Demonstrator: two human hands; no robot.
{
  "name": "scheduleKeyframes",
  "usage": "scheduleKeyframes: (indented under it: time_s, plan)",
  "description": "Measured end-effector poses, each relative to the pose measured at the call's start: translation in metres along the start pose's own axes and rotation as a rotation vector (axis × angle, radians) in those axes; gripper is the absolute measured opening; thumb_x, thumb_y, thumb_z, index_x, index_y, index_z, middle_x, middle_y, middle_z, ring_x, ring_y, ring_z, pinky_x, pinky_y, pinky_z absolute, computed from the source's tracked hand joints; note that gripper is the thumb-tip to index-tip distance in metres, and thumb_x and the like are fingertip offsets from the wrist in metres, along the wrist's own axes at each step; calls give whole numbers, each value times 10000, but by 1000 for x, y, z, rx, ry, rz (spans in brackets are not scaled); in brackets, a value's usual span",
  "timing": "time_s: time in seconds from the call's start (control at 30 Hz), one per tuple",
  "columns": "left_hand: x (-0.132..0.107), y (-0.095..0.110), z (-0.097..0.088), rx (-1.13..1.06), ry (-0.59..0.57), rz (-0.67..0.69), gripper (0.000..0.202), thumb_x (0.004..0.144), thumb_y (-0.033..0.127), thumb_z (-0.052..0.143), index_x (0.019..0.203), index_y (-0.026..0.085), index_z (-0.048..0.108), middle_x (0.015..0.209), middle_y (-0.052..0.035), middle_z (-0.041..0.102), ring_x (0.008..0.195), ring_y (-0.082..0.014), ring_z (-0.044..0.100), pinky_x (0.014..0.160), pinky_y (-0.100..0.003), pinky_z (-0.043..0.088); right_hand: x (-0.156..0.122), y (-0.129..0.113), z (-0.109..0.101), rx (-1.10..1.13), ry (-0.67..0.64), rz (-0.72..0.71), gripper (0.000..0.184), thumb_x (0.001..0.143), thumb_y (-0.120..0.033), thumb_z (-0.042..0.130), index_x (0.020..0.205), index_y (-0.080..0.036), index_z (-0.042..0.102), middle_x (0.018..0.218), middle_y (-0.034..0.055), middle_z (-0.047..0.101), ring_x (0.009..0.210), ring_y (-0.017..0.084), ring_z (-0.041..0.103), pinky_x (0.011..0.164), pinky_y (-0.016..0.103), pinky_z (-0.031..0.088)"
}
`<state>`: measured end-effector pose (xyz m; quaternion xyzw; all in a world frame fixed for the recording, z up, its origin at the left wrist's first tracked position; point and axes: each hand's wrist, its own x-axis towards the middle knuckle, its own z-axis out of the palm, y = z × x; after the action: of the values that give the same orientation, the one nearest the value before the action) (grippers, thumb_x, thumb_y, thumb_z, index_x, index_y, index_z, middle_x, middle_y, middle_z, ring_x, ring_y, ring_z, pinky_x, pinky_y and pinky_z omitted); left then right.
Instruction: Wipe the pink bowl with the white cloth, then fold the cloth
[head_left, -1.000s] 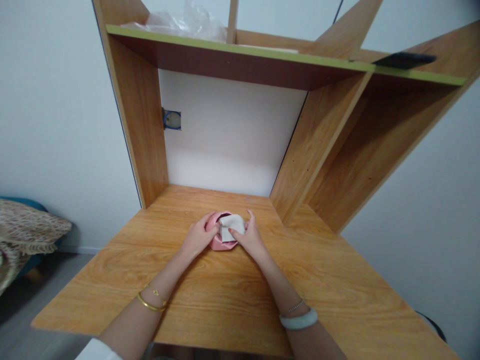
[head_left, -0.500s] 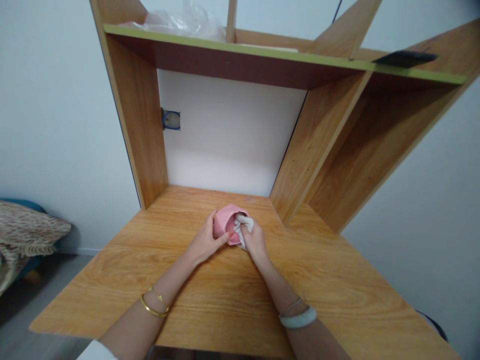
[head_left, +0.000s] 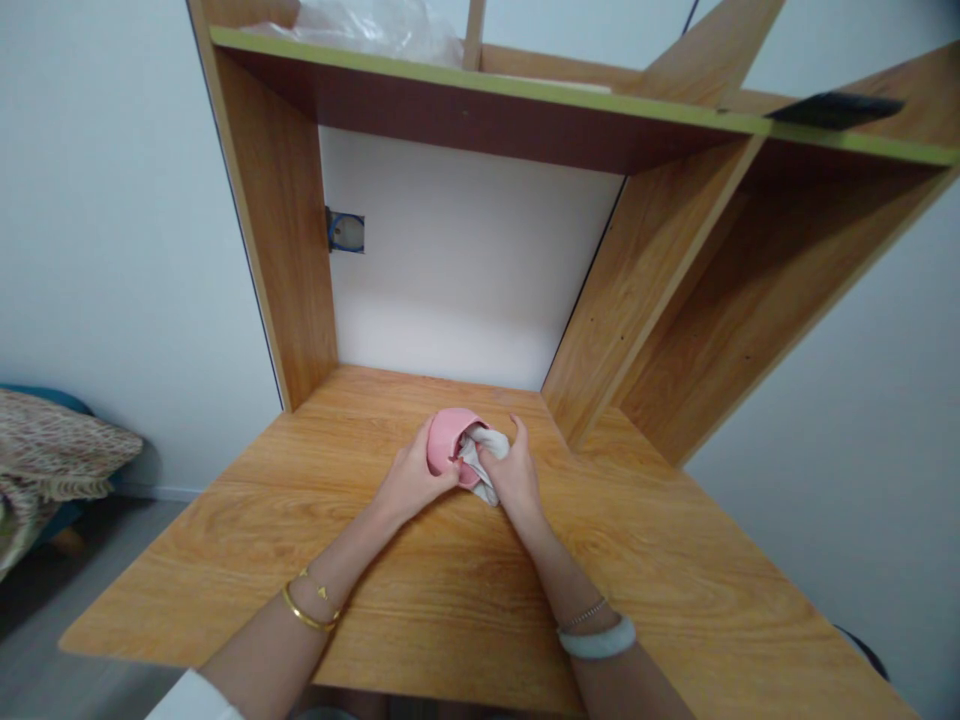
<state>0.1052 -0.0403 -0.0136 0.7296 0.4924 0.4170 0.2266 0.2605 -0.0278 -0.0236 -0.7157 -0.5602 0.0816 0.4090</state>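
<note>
A small pink bowl (head_left: 448, 442) is tipped on its side on the wooden desk (head_left: 420, 590), its mouth turned to the right. My left hand (head_left: 409, 480) is wrapped round the bowl's left side and grips it. My right hand (head_left: 510, 478) is closed on a crumpled white cloth (head_left: 484, 450) and presses it into the bowl's opening. Both hands meet near the desk's middle, just in front of the back panel.
A wooden hutch rises behind the desk with a green-edged shelf (head_left: 487, 85) carrying clear plastic (head_left: 375, 20) and a dark flat object (head_left: 836, 105). A slanted side panel (head_left: 615, 300) stands at the right. A patterned cloth (head_left: 52, 450) lies at the far left, off the desk.
The bowl went from lying low under both hands to tipped on its side. The flat cloth has been bunched up and pushed into the bowl's mouth by my right hand.
</note>
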Motion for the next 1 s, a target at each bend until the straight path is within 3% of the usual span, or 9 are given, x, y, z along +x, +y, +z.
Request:
scheduleKeyframes:
  time_s: [0.1,0.2,0.37,0.5,0.6,0.73,0.87,1.0]
  plan:
    - [0,0,-2,70,-40,0,676,674,280,573,1301,192,335,1102,-67,599,949,-221,584,810,-315,460,-3,-5,-9,-197,-5,-54,689,749,-369,537,1347,-193,245,807,78,658,751,244,625,643,308,422]
    - [-2,0,-4,127,-62,32,731,655,296,584,1325,172,316,1156,-89,574,990,-246,571,843,-337,449,-3,-4,-11,-229,-22,-108,721,747,-382,544,1361,-193,217,796,67,661,764,239,626,651,297,417]
    - [-3,-1,-6,162,-109,48,766,665,313,592,1352,196,275,1165,-93,567,981,-261,575,860,-366,438,1,8,0,-23,-113,-88,645,746,-364,519,1321,-151,320,969,104,650,874,236,606,694,291,440]
    - [1,-10,-3,-6,-58,42,753,753,376,531,1380,186,161,1224,-117,507,1023,-241,550,881,-375,424,2,15,10,135,-87,-95,608,758,-287,475,1320,-114,322,1101,131,601,969,224,576,782,292,440]
    - [2,-16,3,-146,-30,35,850,748,417,557,1386,160,58,1256,-144,460,1077,-238,515,910,-384,405,0,16,13,211,-33,-81,620,753,-275,454,1326,-93,303,1202,142,535,1070,224,520,862,308,414]
    - [1,-15,12,-214,-25,80,854,712,359,613,1366,122,118,1346,-158,348,1192,-239,403,980,-365,344,-1,15,17,287,-31,-77,625,748,-264,433,1328,-88,284,1253,139,489,1117,209,484,908,312,388]
    - [1,-13,10,-166,29,33,747,713,267,576,1347,140,202,1286,-123,440,1107,-219,486,917,-347,412,-2,9,14,252,-67,-71,694,719,-261,484,1346,-97,236,1189,142,536,1022,210,550,813,289,437]
    - [2,-11,0,-10,55,71,714,670,236,576,1326,169,302,1284,-92,465,1141,-230,460,966,-360,362,-3,1,2,37,-44,-60,763,721,-322,540,1370,-142,180,1013,122,628,857,232,613,679,291,449]
